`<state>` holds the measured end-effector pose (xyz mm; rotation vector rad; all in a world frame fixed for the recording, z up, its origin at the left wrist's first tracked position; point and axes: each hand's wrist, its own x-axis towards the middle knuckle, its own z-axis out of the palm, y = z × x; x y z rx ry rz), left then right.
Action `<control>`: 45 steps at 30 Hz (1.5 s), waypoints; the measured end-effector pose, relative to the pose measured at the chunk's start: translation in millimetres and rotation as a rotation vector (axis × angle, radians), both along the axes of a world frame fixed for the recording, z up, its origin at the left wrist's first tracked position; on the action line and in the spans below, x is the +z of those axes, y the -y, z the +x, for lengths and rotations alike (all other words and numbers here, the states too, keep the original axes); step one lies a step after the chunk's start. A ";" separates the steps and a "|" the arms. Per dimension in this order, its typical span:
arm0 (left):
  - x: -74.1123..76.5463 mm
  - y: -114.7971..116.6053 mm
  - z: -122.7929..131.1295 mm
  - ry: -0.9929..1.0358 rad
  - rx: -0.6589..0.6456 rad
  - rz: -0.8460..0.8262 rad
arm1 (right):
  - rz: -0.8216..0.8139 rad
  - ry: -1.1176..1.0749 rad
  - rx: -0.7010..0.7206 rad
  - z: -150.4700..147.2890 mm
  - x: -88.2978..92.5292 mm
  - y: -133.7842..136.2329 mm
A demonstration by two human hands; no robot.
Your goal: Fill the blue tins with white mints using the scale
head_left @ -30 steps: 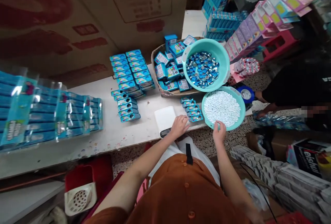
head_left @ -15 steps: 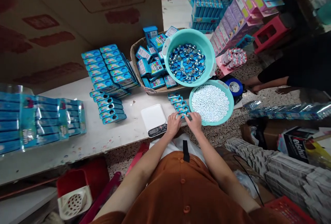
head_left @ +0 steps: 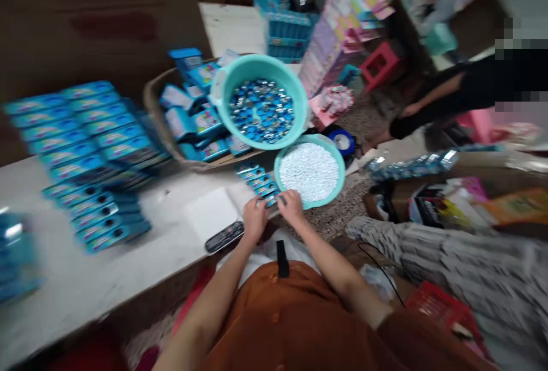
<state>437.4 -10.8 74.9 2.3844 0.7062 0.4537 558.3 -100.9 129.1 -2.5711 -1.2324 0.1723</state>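
Right hand (head_left: 291, 206) on tins (head_left: 260, 182) — beside teal basin (head_left: 327, 194) of white pellets (head_left: 309, 171).

Speckled flr (head_left: 329, 217), cardbd wall (head_left: 107, 23) prob.

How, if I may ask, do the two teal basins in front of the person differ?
The upper basin looks larger than the lower basin. The upper basin holds round blue and silver discs, while the lower basin holds small white pellets. The upper basin sits on a woven basket, whereas the lower basin is closer to the person's right hand. Both are round teal basins filled with loose small items.
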 end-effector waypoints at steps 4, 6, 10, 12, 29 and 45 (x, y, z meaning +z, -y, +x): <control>-14.8 -1.5 8.1 0.044 -0.050 0.044 | -0.044 0.033 0.010 3.6 -2.6 -10.6; -20.5 -1.4 12.0 0.061 -0.055 0.074 | -0.076 0.059 0.020 5.2 -6.6 -16.8; -23.0 -0.5 13.8 0.110 -0.043 0.075 | -0.120 0.116 0.031 5.4 -12.6 -21.2; -21.6 -0.7 13.8 0.130 -0.046 0.048 | -0.121 0.117 0.042 6.5 -13.7 -19.7; 21.0 4.3 -35.4 0.094 0.067 -0.277 | 0.303 -0.050 -0.041 22.1 9.0 19.4; 4.4 -82.5 -134.3 0.028 0.439 -0.217 | 0.268 -0.030 -0.007 22.8 16.7 40.7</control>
